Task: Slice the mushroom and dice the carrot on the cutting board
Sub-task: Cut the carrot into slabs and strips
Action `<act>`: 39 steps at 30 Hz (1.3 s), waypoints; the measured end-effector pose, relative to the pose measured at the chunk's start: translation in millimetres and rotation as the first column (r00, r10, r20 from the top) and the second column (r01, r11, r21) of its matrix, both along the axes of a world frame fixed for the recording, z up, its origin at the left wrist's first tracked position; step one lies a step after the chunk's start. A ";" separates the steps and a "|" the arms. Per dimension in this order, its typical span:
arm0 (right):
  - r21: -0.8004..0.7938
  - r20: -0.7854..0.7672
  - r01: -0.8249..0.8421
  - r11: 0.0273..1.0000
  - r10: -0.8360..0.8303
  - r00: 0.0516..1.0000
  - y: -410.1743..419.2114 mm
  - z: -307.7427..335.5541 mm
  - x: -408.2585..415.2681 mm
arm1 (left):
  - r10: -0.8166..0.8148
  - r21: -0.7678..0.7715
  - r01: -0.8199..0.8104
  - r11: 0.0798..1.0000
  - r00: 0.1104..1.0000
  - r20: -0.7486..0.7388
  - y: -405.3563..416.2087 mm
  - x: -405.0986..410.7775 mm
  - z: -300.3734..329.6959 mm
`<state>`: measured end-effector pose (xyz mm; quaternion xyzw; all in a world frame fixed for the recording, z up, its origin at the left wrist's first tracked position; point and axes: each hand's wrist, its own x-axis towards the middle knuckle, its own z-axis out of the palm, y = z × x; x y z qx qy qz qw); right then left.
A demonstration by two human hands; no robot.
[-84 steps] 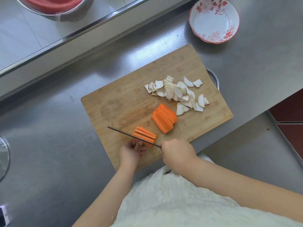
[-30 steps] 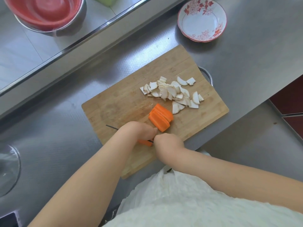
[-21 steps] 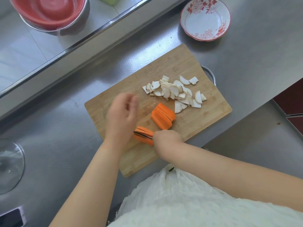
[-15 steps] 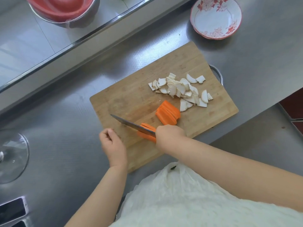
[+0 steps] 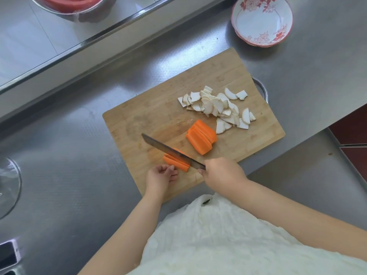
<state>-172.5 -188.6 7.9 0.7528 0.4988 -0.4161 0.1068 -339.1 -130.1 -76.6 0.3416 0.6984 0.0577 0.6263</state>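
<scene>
You are holding the knife (image 5: 170,152) in a closed right hand (image 5: 222,172), laying it over the near carrot slabs (image 5: 175,162); your curled left hand (image 5: 161,175) is steadying them. Keep fingertips tucked while cutting strips.

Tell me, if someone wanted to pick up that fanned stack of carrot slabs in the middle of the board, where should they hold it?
Probably across the carrot slab stack's long flat sides, pinched from above. The slabs lean on each other, so squeezing the outer faces should keep them together. Come from the near-left side; the mushroom slices crowd the far right.
</scene>
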 end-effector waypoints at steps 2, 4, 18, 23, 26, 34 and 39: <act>-0.013 0.015 -0.060 0.998 0.060 0.998 -3.6 -3.5 -0.4 | 0.009 -0.001 -0.009 1.000 1.000 0.001 0.6 0.3 -3.5; -0.015 0.024 -0.096 0.995 0.097 0.995 -5.5 -7.4 -1.7 | 0.021 -0.008 -0.021 1.000 1.000 0.000 0.9 0.3 -6.7; -0.040 0.012 -0.068 0.997 0.069 0.998 -6.4 -24.8 -8.9 | 0.075 -0.034 -0.075 0.997 0.997 0.007 0.7 2.2 -2.2; -0.033 0.007 -0.069 0.997 0.069 0.998 -5.7 -24.2 -9.3 | 0.059 -0.027 -0.059 0.998 0.998 -0.001 1.3 3.5 -0.7; -0.052 0.010 -0.065 0.997 0.066 0.998 -4.6 -22.4 -10.4 | 0.049 -0.021 -0.050 0.999 0.999 -0.005 2.0 4.6 -0.4; -0.153 0.040 -0.071 0.986 0.078 0.996 4.8 -10.6 -14.7 | 0.035 0.020 -0.035 0.999 0.999 -0.025 -1.6 4.3 -0.6; -0.199 0.043 -0.069 0.978 0.079 0.996 10.9 -9.2 -19.5 | 0.041 0.020 -0.040 0.999 0.999 -0.028 -1.9 4.2 -1.6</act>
